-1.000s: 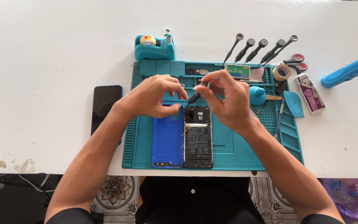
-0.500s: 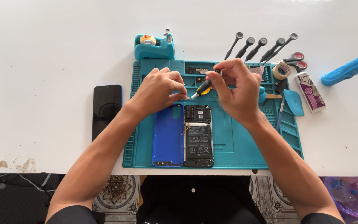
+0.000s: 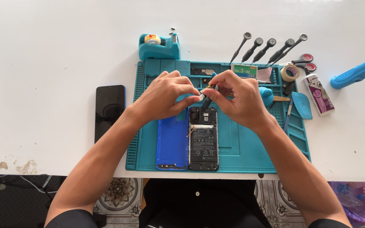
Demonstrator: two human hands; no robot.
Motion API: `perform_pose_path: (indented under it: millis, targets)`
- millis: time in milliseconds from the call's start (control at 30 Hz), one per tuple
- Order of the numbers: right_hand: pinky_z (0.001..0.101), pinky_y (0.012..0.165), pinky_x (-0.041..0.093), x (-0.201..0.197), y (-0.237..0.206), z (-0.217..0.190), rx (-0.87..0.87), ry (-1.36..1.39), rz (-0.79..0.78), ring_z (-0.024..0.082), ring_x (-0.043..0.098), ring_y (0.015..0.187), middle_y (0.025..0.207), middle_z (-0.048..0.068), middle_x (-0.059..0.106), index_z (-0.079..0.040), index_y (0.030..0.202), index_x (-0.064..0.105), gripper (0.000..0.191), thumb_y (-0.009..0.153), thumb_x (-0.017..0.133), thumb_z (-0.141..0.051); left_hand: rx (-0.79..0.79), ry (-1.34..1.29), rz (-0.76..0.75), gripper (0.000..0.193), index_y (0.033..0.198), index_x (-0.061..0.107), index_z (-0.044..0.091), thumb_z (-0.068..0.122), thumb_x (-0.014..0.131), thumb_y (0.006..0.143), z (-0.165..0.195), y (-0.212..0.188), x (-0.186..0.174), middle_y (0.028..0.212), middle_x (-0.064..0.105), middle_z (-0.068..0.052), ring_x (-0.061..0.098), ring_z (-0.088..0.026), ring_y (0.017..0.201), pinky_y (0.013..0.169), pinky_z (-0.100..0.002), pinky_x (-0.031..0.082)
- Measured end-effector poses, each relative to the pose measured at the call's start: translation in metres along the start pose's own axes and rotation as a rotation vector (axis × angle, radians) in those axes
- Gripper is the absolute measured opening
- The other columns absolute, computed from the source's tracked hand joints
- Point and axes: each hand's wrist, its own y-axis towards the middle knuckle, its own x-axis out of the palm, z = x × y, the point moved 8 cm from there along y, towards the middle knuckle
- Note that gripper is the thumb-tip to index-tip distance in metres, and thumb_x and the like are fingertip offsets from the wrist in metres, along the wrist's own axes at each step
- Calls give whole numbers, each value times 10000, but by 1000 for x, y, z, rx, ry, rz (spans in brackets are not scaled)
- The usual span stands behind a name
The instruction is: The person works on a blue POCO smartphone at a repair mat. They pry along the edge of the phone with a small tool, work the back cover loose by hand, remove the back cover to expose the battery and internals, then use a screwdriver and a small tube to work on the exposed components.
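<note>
An opened phone (image 3: 203, 139) lies on the teal repair mat (image 3: 250, 147), its battery and board showing. Beside it on the left rests the blue back cover (image 3: 172, 141). My right hand (image 3: 235, 99) grips a small dark screwdriver (image 3: 206, 102) just above the top of the phone, tip angled down. My left hand (image 3: 165, 95) meets it from the left, and its fingertips pinch a small pale piece at the screwdriver's upper end.
A black phone (image 3: 110, 110) lies left of the mat. A teal tape dispenser (image 3: 158, 47) stands behind it. Several screwdrivers (image 3: 267, 48), tape rolls (image 3: 290, 72), scissors (image 3: 307, 62), a glue tube (image 3: 319, 94) and a blue tool (image 3: 358, 75) lie at right.
Both hands have moved closer together over the top of the opened phone, and the screwdriver now points more steeply down. Phone and cover have not moved.
</note>
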Motion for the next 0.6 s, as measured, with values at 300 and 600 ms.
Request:
perform_pose_path:
  millis: [300, 600]
  targets:
    - [263, 625, 587, 2, 1, -18, -19, -135, -92, 137, 741, 692, 783, 57, 739, -28, 944, 676, 289, 921, 822, -277, 49, -360, -74, 280, 1086, 755, 99, 352, 697, 982, 10, 2, 8, 977, 720, -40, 621, -216, 965, 886, -407, 482]
    - [305, 607, 504, 5, 0, -46, -176, -166, -101, 167, 627, 711, 795, 57, 656, -44, 871, 658, 287, 901, 858, -247, -118, -642, -111, 347, 818, 647, 49, 279, 905, 787, 1, 4, 20, 995, 728, -47, 647, -206, 1025, 881, -390, 525]
